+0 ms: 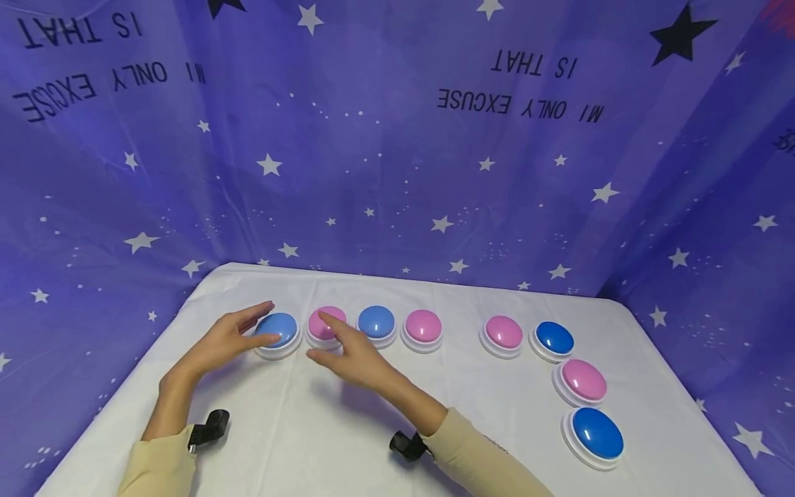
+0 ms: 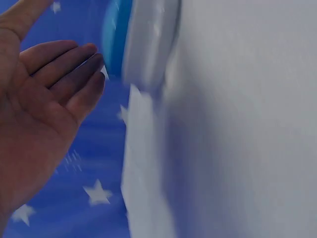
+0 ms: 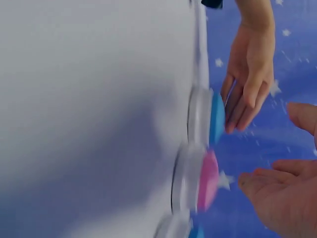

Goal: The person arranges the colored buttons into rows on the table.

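Observation:
My left hand (image 1: 219, 343) is at the leftmost push button, which has a light blue dome (image 1: 282, 324) on a white round base. Its thumb and fingers are spread over the dome's left side; the left wrist view has the fingertips close to the blue dome (image 2: 117, 44), and contact is hard to tell. Over the neighbouring pink button (image 1: 319, 330) hovers my right hand (image 1: 357, 357), fingers loosely extended. A gap separates that hand (image 3: 287, 193) from the pink dome (image 3: 208, 181) in the right wrist view. Neither hand holds anything.
Rightward along the row come a blue button (image 1: 376, 322), a pink one (image 1: 424, 326), another pink one (image 1: 504, 333) and a darker blue one (image 1: 555, 337). Nearer at the right are a pink (image 1: 584, 379) and a blue button (image 1: 597, 433). Purple star-printed curtains (image 1: 373, 172) surround the white-covered table (image 1: 298, 428).

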Motion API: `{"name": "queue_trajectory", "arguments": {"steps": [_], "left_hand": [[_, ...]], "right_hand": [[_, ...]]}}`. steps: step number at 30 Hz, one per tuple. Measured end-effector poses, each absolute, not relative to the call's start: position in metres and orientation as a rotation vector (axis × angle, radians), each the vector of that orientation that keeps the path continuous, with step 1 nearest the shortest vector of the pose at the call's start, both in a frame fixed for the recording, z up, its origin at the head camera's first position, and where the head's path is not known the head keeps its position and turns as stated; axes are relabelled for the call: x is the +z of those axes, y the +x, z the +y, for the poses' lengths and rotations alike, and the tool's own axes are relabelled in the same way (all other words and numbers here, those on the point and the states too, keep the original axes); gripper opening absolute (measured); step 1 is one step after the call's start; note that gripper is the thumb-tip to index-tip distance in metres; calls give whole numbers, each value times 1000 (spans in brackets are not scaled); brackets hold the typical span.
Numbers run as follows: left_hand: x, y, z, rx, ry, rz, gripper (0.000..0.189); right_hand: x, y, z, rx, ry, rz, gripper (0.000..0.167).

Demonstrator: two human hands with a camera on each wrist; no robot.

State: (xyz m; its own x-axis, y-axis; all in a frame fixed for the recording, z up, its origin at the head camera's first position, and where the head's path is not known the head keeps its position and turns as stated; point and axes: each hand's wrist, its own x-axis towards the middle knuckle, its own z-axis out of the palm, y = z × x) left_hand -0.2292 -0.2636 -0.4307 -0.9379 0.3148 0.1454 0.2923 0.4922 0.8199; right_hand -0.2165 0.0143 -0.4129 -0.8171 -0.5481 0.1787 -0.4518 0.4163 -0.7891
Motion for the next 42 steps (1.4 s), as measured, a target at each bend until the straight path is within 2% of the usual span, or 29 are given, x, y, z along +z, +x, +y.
{"name": "queue_trajectory", "arguments": {"steps": [11,18,27,38,42], "left_hand": [[-418,-237,-190,1544,757,2598,63],[-413,-246,-142,1557,865,2498,64],[-407,-252,-74,1497,986,2421,65],[-414,-232,11,1377,1155,2461,64],[-415,-227,42,1301,1251,2466,64]], "right_hand": [[-417,-217,118,-1697,-769,2610,56],[-423,-215,164,-1838,-607,2583,54],[-416,-198,223,-1775,-430,2733,56],[-407,-159,295,-1605,-268,2935,60],[-407,-147,322,-1500,-119,2995,61]]}}
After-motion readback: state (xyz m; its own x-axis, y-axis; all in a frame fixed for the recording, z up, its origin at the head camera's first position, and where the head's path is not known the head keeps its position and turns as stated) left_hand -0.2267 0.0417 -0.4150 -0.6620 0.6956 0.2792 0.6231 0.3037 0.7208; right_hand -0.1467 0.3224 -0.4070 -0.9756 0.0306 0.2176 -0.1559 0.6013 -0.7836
